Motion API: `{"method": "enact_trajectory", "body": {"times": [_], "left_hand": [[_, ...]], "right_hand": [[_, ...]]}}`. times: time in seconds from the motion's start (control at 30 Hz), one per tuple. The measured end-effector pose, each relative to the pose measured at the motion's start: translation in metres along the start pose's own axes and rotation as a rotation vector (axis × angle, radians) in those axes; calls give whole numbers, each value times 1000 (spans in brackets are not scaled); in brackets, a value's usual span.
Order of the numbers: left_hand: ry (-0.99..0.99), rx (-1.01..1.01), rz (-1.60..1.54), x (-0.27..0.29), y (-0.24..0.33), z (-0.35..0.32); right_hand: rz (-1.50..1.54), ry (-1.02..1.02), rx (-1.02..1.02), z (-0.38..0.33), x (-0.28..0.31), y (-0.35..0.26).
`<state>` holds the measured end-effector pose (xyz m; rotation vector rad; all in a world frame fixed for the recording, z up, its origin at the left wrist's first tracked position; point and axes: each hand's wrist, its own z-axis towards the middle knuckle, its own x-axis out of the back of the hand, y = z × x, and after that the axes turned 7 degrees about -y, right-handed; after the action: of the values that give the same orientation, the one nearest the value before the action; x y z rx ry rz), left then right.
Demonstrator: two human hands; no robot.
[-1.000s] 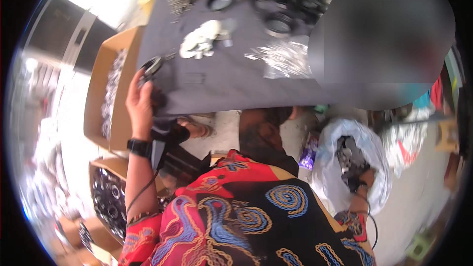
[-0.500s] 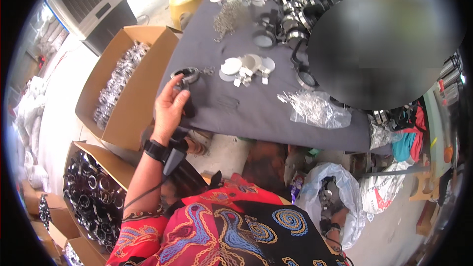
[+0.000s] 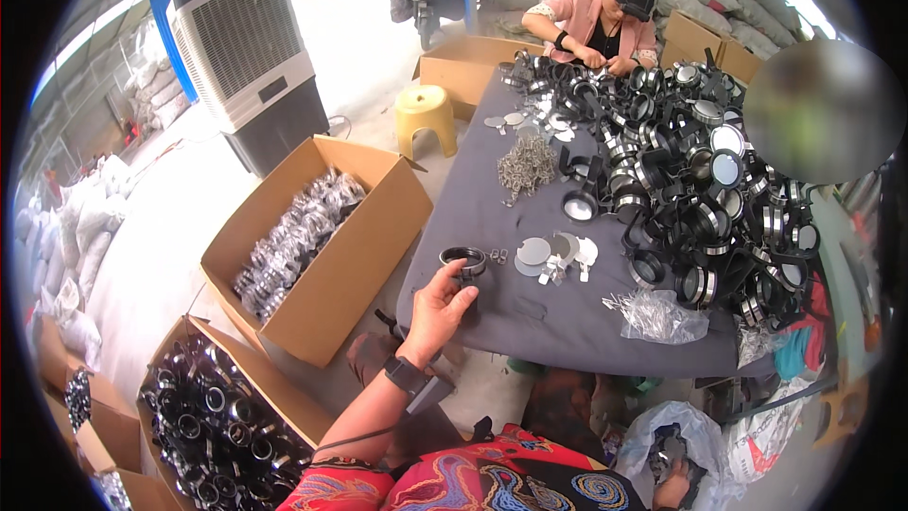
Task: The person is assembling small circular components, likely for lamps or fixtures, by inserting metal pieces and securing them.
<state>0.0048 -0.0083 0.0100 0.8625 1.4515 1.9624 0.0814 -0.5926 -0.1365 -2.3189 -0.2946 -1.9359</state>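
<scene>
My left hand [image 3: 438, 310] is at the near left edge of the grey-covered table, its thumb and index finger about a black ring-shaped part with a metal rim [image 3: 462, 259]. The part's dark lower portion shows between these fingers. Small metal links [image 3: 497, 255] lie just right of the ring. Beyond them sits a group of round metal discs with tabs [image 3: 558, 254]. Low at the right, my right hand [image 3: 672, 485] reaches into an open clear plastic bag [image 3: 695, 414] among dark and metallic pieces. Its fingers are hidden there.
Black ring parts [image 3: 705, 170] heap across the table's right side. Nearby lie metal chains [image 3: 526, 168] and a bag of thin metal pins [image 3: 662, 316]. Cardboard boxes [image 3: 364, 260] of parts stand left, with a yellow stool [image 3: 426, 114] and air cooler [image 3: 251, 47]. A co-worker [image 3: 605, 24] sits at the far end.
The view has tilted up, bringing the co-worker and the whole heap into sight. My left hand stays at the same ring part, and my right hand remains inside the plastic bag.
</scene>
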Motion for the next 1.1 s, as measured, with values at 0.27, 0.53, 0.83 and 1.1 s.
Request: {"method": "enact_trajectory", "body": {"times": [0.27,0.53,0.83,1.1], "left_hand": [[-5,-18,-109,9,4,5],[-44,-11,-82,1,-3,12],[-14,25,-103,3,-3,4],[-7,-14,-101,7,-7,7]], "right_hand": [[51,203,330,-18,110,-83],[145,612,773,33,238,-205],[-88,725,1069,164,244,-382],[-218,535,1013,182,237,-415]]}}
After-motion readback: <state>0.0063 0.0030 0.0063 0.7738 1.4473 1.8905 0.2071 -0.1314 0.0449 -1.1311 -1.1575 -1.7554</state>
